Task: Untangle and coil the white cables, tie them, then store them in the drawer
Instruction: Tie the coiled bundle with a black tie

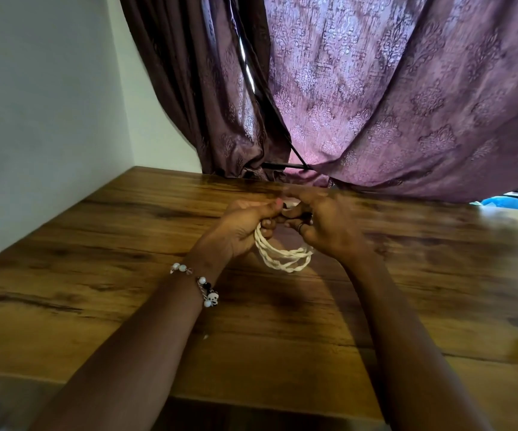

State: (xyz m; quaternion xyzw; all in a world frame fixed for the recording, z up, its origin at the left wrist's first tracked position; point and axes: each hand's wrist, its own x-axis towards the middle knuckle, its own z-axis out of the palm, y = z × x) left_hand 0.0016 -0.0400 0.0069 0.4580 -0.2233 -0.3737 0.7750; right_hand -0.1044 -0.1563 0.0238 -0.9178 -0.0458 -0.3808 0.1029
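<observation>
A coil of white cable (282, 258) hangs in a loop between my two hands, above the middle of the wooden table (127, 259). My left hand (245, 227) grips the coil's left side with curled fingers. My right hand (323, 225), blurred and wearing a ring, pinches the coil's top right part. The upper part of the coil is hidden behind my fingers. No drawer is in view.
Purple patterned curtains (391, 104) hang down to the table's far edge. A white wall (49, 119) runs along the left side. A black cord (285, 166) lies at the curtain's foot. Something blue (512, 204) shows at the far right.
</observation>
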